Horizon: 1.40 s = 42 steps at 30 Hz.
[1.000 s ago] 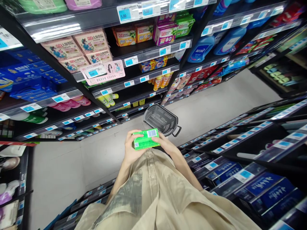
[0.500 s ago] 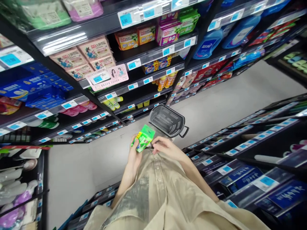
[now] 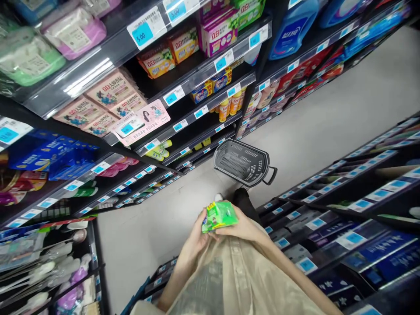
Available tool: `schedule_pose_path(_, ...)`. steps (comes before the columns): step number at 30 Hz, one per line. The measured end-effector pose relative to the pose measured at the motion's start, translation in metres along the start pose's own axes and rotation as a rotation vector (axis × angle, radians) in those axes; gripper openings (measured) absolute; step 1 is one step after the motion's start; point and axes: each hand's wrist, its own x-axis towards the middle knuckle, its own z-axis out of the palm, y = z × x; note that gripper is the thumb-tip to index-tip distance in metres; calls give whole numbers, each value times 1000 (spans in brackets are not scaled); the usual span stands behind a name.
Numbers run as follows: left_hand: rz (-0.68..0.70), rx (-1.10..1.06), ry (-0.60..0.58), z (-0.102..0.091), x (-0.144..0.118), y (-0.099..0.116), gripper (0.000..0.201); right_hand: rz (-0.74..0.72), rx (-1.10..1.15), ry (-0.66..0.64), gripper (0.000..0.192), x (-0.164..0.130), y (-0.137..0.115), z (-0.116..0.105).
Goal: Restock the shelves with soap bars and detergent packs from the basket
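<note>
Green pack in both hands, grey basket on floor beyond, stocked shelves alongside

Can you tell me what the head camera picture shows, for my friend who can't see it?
A person's left hand and right hand hold a small green packet together in a shop aisle. A dark, empty basket sits on the pale floor just ahead, with shelves of colourful goods on both sides.

Green soap pack in my hands

I see 1 small bright green pack with a printed picture and yellow corner label, tilted face-up, held between my left hand and right hand at chest height.
</note>
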Motion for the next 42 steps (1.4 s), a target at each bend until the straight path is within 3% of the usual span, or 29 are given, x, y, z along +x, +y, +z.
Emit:
schedule_pose_path(4, 69, 403, -137, 27, 28, 29, 81, -51, 2, 218, 72, -1, 6, -25)
schedule_pose_path(6, 156, 642, -199, 36, 47, 53, 77, -44, -79, 308, 67, -1, 7, -45)
schedule_pose_path(8, 276, 789, -184, 38, 68, 84, 74, -12, -177, 375, 61, -2, 9, -66)
schedule_pose_path(11, 421, 613, -46, 37, 96, 146, 73, 56, -298, 422, 57, -7, 15, -99)
schedule_pose_path(15, 663, 265, 165, 30, 115, 241, 50, 86, -426, 447, 63, -11, 26, -138)
schedule_pose_path(19, 761, 509, 380, 24, 113, 302, 38, 85, -519, 395, 66, -4, 22, -163)
schedule_pose_path(21, 787, 643, 424, 24, 112, 315, 39, 74, -536, 385, 66, 3, 17, -171)
schedule_pose_path(26, 847, 704, 441, 32, 112, 329, 40, 31, -539, 358, 67, 22, 11, -180)
schedule_pose_path(30, 949, 870, 481, 36, 111, 336, 31, 51, -574, 298, 70, 34, 5, -185)
schedule_pose_path(32, 1074, 1104, 575, 33, 110, 336, 23, 70, -585, 246, 73, 39, 1, -187)
schedule_pose_path(35, 1231, 1415, 813, 24, 109, 330, 19, 93, -598, 213, 75, 43, -6, -192)
schedule_pose_path(38, 1335, 1520, 949, 14, 110, 325, 28, 97, -598, 210, 71, 46, -10, -198)
schedule_pose_path(42, 1342, 1530, 991, 11, 108, 326, 37, 80, -603, 213, 69, 50, -12, -207)
